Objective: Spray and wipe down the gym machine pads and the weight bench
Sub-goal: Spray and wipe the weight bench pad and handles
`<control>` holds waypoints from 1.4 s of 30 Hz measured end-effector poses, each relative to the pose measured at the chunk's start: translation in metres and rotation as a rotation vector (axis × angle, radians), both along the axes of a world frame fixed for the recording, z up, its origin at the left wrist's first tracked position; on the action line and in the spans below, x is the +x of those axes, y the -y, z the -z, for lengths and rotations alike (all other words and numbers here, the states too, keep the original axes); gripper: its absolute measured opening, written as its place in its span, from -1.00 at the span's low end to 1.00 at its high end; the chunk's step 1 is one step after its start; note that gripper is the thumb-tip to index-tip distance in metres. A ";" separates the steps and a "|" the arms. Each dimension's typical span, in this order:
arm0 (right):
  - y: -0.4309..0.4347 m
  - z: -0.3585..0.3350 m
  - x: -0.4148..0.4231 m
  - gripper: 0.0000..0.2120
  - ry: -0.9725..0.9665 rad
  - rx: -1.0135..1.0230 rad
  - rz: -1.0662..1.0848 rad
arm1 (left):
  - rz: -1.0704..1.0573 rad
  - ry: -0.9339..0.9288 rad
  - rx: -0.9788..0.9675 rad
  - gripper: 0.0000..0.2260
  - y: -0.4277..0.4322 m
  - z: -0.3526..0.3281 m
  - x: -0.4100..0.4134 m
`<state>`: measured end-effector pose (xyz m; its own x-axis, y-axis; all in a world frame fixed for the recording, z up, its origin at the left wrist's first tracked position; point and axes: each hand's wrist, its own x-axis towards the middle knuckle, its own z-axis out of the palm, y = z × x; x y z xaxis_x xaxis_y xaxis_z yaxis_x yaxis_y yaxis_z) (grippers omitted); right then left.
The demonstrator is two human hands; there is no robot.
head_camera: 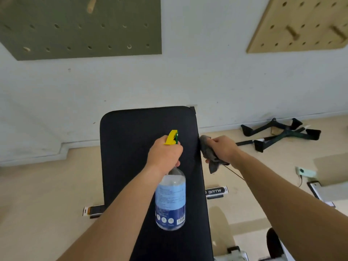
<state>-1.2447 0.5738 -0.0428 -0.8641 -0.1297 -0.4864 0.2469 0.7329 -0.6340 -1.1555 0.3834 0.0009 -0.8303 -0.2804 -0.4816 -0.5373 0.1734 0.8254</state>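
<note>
At frame centre the left hand (164, 152) grips a spray bottle (170, 199) by its neck above the black weight bench (130, 166). Right of it, the right hand (223, 149) clutches a grey cloth (208, 153), its fingers curled, against the bench's right edge.

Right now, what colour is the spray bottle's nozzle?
The nozzle is yellow, partly green; head view.

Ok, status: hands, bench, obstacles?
Left hand grips spray bottle over bench pad. Right hand holds grey cloth at pad edge. Handles lie on floor, apart.
</note>
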 end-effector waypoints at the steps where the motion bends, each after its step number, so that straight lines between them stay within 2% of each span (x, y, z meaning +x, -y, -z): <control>1: -0.007 0.001 0.008 -0.58 0.021 -0.068 0.054 | 0.003 0.006 -0.003 -0.86 -0.004 -0.001 0.001; 6: -0.029 0.000 0.023 -0.65 -0.031 -0.208 0.251 | 0.001 -0.009 -0.062 -0.94 -0.025 -0.005 0.000; 13: -0.056 0.012 0.008 -0.62 0.018 -0.372 0.263 | -0.102 -0.021 -0.199 -0.90 -0.063 -0.013 -0.015; 16: -0.072 0.024 -0.006 -0.62 0.026 -0.360 0.236 | -0.171 -0.012 -0.261 -0.90 -0.087 -0.013 -0.024; 24: -0.083 0.021 -0.040 -0.61 0.047 -0.468 0.169 | -0.311 0.044 -0.291 -0.91 -0.122 -0.011 -0.048; 27: -0.066 0.014 -0.049 -0.56 -0.029 -0.501 0.144 | -0.331 0.049 -0.314 -0.92 -0.126 -0.005 -0.046; 31: -0.012 0.003 -0.066 -0.73 -0.215 -0.569 0.070 | -0.339 0.038 -0.335 -0.89 -0.118 0.000 -0.031; 33: 0.026 0.001 -0.077 -0.67 -0.315 -0.615 -0.008 | -0.331 0.014 -0.352 -0.88 -0.108 0.001 -0.025; 36: 0.067 0.015 -0.080 -0.61 -0.503 -0.450 -0.208 | -0.328 -0.028 -0.349 -0.91 -0.093 0.000 -0.019; 38: 0.072 0.031 -0.060 -0.59 -0.634 -0.381 -0.157 | -0.333 -0.045 -0.335 -0.93 -0.084 -0.001 -0.015; 42: 0.048 0.088 0.025 -0.55 -0.768 -0.415 -0.062 | -0.335 -0.035 -0.292 -0.92 -0.072 0.002 -0.004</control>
<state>-1.2198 0.5257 -0.1310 -0.9190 -0.2245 0.3241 -0.3904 0.4038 -0.8274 -1.1598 0.4557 -0.0007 -0.6848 -0.6568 -0.3156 -0.5761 0.2229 0.7864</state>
